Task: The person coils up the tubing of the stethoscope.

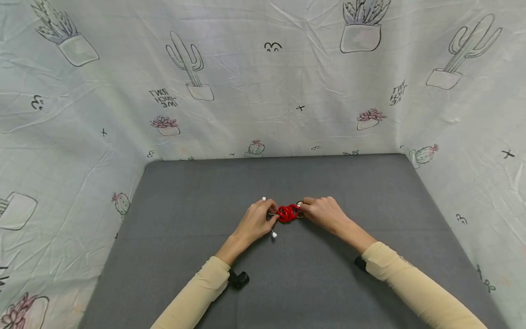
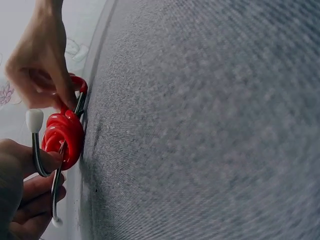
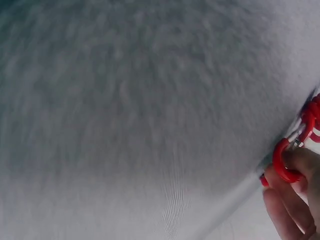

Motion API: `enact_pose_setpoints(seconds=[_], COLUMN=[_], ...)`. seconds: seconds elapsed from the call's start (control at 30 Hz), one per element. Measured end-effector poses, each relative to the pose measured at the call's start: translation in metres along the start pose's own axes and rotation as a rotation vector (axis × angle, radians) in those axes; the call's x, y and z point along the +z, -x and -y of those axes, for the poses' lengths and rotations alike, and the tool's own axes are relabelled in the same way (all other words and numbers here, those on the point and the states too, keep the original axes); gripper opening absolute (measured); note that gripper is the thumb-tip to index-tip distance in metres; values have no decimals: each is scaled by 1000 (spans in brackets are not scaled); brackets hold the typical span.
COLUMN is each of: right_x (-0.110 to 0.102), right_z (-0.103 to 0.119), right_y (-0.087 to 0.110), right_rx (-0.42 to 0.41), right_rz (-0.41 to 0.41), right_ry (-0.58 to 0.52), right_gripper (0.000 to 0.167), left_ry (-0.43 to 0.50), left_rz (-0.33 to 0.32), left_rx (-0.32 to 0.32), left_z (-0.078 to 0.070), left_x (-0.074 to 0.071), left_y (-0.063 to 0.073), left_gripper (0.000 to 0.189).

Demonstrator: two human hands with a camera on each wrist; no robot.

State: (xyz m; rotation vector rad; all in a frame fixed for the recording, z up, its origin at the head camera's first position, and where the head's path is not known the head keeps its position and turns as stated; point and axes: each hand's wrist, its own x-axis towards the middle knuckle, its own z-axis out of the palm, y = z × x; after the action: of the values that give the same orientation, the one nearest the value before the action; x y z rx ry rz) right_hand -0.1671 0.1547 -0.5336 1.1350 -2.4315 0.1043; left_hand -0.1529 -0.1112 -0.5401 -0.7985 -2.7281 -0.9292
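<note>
A stethoscope with red tubing lies between my two hands, its tubing wound into a tight coil. My left hand pinches it at the left end, where the metal ear tubes come out of the coil. White ear tips cap these tubes, and they spread above and below the hand. At the coil's right end my right hand grips a red loop of the tubing beside a metal part. The right fingers hide some of that end. Both hands stay close to the grey surface.
The grey cloth-covered surface spreads under both arms. White cactus-print fabric rises at the back and along both sides. A black strap device sits at the left wrist, and another dark one at the right.
</note>
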Motion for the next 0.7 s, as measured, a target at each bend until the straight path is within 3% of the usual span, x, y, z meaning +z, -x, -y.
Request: enact_pose_setpoints(seconds=[0.1,0.2,0.27,0.37,0.5,0.7], right_x=[-4,-10,-13,-18,-18,-14], right_z=[1,2,3,4,3,1], right_y=[3,8,11,14,14,14], right_rx=[-50,-58,-31,58,173,240], right_rz=[13,69,117,154,96,40], right_ry=[52,10,-44,-138,-253,-332], right_gripper=[18,8,6,22,27,29], left_ry=[-1,-1,-2,-9,-30,12], left_rz=[-6,-4,2,10,38,110], left_rx=[-3,-7,-6,6,27,16], left_z=[0,0,1,1,2,3], left_x=[-1,-2,-3,-4,-5,-7], left_y=[0,1,1,1,-1,-6], left_gripper=[15,15,15,14,16,20])
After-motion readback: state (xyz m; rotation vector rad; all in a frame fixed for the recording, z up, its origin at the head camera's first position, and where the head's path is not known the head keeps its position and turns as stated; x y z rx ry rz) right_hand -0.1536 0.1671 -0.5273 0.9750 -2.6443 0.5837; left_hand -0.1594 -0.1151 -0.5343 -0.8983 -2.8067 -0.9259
